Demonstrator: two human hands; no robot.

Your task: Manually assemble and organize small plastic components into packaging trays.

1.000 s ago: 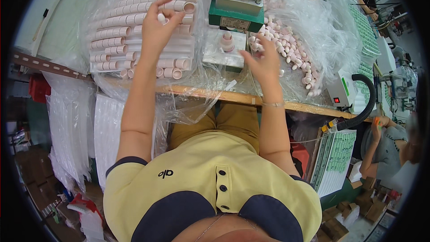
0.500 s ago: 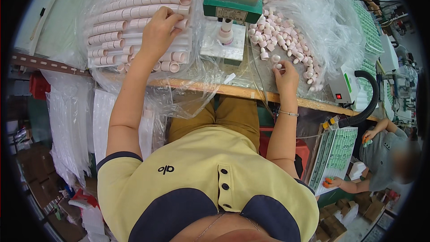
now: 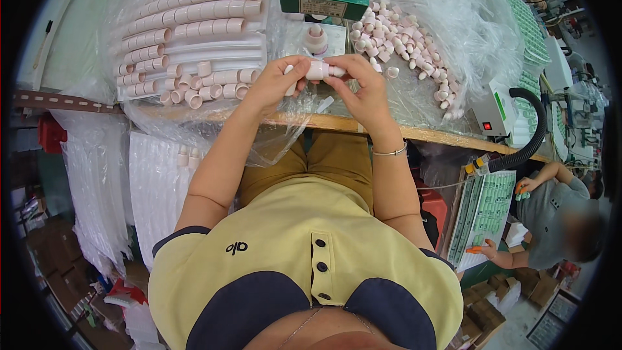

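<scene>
My two hands meet above the bench's front edge, below the press. My left hand (image 3: 277,84) is closed around a pale pink cylindrical cap (image 3: 317,70). From the right, my right hand (image 3: 364,91) pinches a small white-tipped pink piece (image 3: 335,71) at the cap's end. Whether the piece sits inside the cap or only touches it, I cannot tell. Just beyond my hands, another pink part (image 3: 315,40) stands upright on the metal base of the green press (image 3: 324,3).
Rows of pink caps (image 3: 194,13) lie on a white ridged tray at the left. A heap of small white-tipped pieces (image 3: 402,39) spreads at the right beside clear plastic film (image 3: 466,26). A white box with a black hose (image 3: 495,113) stands farther right. A co-worker (image 3: 551,214) handles green parts.
My left hand has come right from the tray with a cap. My right hand has moved left from the heap with a small piece, and both now meet in the middle.
</scene>
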